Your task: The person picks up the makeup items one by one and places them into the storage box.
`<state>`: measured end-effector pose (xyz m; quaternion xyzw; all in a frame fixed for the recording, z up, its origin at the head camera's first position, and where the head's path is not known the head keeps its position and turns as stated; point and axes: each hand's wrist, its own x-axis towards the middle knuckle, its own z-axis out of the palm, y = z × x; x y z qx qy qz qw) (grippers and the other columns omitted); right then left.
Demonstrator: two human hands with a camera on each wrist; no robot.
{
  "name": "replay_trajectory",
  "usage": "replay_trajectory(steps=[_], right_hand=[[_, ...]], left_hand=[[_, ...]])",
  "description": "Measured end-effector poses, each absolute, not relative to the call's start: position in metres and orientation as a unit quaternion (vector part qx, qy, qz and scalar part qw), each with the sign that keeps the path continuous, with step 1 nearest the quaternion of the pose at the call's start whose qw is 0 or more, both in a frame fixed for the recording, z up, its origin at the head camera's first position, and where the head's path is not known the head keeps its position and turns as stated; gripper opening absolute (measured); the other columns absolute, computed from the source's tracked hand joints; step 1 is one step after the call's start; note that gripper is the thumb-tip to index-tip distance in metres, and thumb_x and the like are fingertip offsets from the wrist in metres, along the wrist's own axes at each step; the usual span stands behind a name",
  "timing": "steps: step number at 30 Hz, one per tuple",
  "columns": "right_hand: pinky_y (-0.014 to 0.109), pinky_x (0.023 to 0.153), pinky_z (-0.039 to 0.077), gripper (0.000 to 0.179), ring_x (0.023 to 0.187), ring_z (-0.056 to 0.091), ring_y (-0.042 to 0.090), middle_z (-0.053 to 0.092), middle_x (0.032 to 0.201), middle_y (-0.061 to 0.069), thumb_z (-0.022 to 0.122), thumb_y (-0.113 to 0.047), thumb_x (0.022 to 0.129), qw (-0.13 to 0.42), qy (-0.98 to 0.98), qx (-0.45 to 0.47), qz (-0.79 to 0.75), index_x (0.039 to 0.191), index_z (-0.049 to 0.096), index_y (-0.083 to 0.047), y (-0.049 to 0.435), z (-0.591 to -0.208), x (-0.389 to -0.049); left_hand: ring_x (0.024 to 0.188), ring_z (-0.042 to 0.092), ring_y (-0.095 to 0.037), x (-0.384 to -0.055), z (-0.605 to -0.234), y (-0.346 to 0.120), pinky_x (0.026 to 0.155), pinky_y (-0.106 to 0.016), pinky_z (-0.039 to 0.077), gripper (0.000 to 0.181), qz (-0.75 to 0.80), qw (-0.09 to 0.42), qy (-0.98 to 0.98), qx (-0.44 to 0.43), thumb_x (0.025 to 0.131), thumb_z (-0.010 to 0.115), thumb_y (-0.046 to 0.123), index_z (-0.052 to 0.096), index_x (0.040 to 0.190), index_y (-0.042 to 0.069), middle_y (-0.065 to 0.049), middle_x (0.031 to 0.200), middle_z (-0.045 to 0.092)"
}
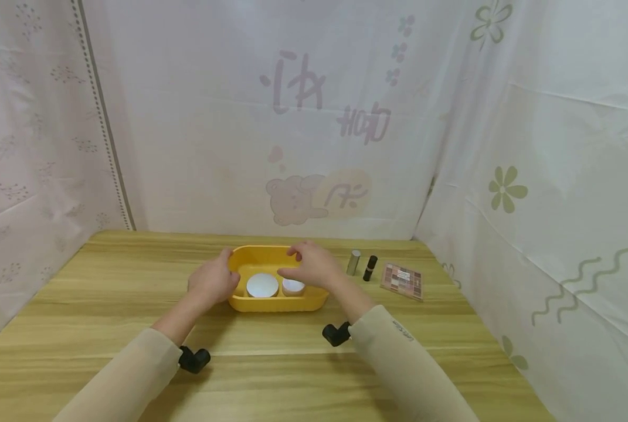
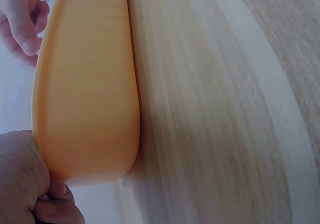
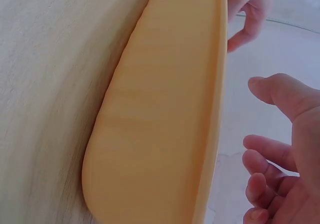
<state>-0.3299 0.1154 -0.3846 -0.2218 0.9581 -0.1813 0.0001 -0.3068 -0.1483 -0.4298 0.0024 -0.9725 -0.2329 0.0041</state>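
A yellow plastic basket [image 1: 279, 305] rests on the wooden table. My left hand [image 1: 211, 280] grips its left end, thumb over the rim; in the left wrist view the fingers of this hand [image 2: 27, 181] curl under the rim outside the basket wall [image 2: 90, 83]. Inside the basket are a larger round white-topped container [image 1: 262, 285] and a smaller round white jar [image 1: 293, 287]. Over the right part of the basket hovers my right hand [image 1: 314, 266]. The right wrist view shows that hand [image 3: 295, 149] holding nothing, its thumb spread from loosely bent fingers.
To the right of the basket, a silvery tube [image 1: 353, 262], a black lipstick-like tube [image 1: 370, 268] and a makeup palette [image 1: 403, 281] lie on the wooden table [image 1: 271, 375]. Printed curtains [image 1: 213, 146] hang behind the table and along both sides.
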Motion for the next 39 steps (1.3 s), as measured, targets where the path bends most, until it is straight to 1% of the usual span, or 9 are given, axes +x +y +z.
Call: replay_trajectory(steps=[6,8,13,15,20,22,27,32,39], right_hand=[[0.044,0.096,0.056,0.056,0.106,0.063,0.024,0.07,0.126,0.011,0.078,-0.054,0.097,-0.013,0.957,-0.217,-0.193,0.136,0.073,-0.014,0.127,-0.386,-0.328],[0.044,0.096,0.056,0.054,0.106,0.063,0.024,0.07,0.126,0.01,0.078,-0.052,0.097,-0.016,0.956,-0.216,-0.199,0.135,0.073,-0.014,0.131,-0.386,-0.327],[0.045,0.096,0.056,0.054,0.109,0.065,0.024,0.07,0.127,0.007,0.078,-0.053,0.097,-0.012,0.957,-0.201,-0.211,0.137,0.072,-0.016,0.142,-0.383,-0.323],[0.046,0.095,0.057,0.055,0.109,0.065,0.024,0.07,0.128,0.008,0.078,-0.054,0.097,-0.009,0.957,-0.195,-0.215,0.138,0.071,-0.017,0.147,-0.381,-0.322],[0.046,0.092,0.057,0.056,0.105,0.066,0.025,0.069,0.13,0.01,0.079,-0.052,0.097,-0.011,0.957,-0.183,-0.224,0.139,0.07,-0.015,0.161,-0.378,-0.323],[0.046,0.092,0.057,0.058,0.105,0.066,0.025,0.068,0.13,0.009,0.078,-0.052,0.098,-0.012,0.958,-0.178,-0.224,0.14,0.07,-0.015,0.167,-0.377,-0.323],[0.049,0.094,0.058,0.061,0.11,0.067,0.027,0.067,0.131,0.009,0.077,-0.054,0.098,-0.014,0.959,-0.168,-0.229,0.143,0.069,-0.013,0.184,-0.374,-0.324],[0.051,0.097,0.057,0.06,0.115,0.067,0.03,0.066,0.133,0.01,0.078,-0.053,0.098,-0.013,0.959,-0.146,-0.244,0.142,0.069,-0.014,0.198,-0.368,-0.325],[0.05,0.099,0.057,0.059,0.117,0.064,0.032,0.064,0.136,0.016,0.075,-0.049,0.1,-0.016,0.959,-0.127,-0.251,0.143,0.067,-0.009,0.22,-0.365,-0.334]], left_hand=[[0.064,0.056,-0.025,-0.306,-0.429,-0.147,0.054,-0.037,0.043,0.07,-0.231,0.007,-0.973,0.0,0.103,0.058,0.026,0.037,0.167,0.009,-0.01,0.081,0.066],[0.064,0.056,-0.025,-0.306,-0.429,-0.148,0.054,-0.037,0.043,0.07,-0.232,0.008,-0.973,0.0,0.103,0.058,0.026,0.037,0.168,0.009,-0.011,0.081,0.066],[0.062,0.055,-0.024,-0.306,-0.43,-0.147,0.054,-0.036,0.043,0.07,-0.232,0.008,-0.973,0.0,0.103,0.058,0.026,0.037,0.168,0.009,-0.01,0.078,0.065],[0.061,0.054,-0.024,-0.306,-0.43,-0.147,0.053,-0.035,0.042,0.07,-0.232,0.007,-0.973,0.002,0.103,0.058,0.026,0.037,0.168,0.009,-0.009,0.076,0.063],[0.06,0.053,-0.023,-0.306,-0.43,-0.147,0.054,-0.035,0.041,0.07,-0.233,0.005,-0.972,0.007,0.104,0.057,0.026,0.036,0.169,0.01,-0.009,0.073,0.061],[0.061,0.053,-0.024,-0.306,-0.43,-0.146,0.054,-0.036,0.041,0.07,-0.233,0.005,-0.972,0.008,0.103,0.057,0.026,0.036,0.168,0.01,-0.009,0.074,0.061],[0.061,0.053,-0.024,-0.306,-0.43,-0.146,0.054,-0.035,0.041,0.07,-0.232,0.003,-0.973,0.008,0.103,0.057,0.026,0.037,0.168,0.01,-0.009,0.076,0.062],[0.062,0.053,-0.024,-0.306,-0.43,-0.146,0.055,-0.036,0.041,0.07,-0.235,0.007,-0.972,0.007,0.103,0.058,0.025,0.038,0.168,0.009,-0.01,0.079,0.064],[0.064,0.055,-0.025,-0.306,-0.43,-0.146,0.055,-0.036,0.042,0.069,-0.232,0.01,-0.973,0.004,0.103,0.058,0.025,0.038,0.167,0.009,-0.012,0.084,0.067]])
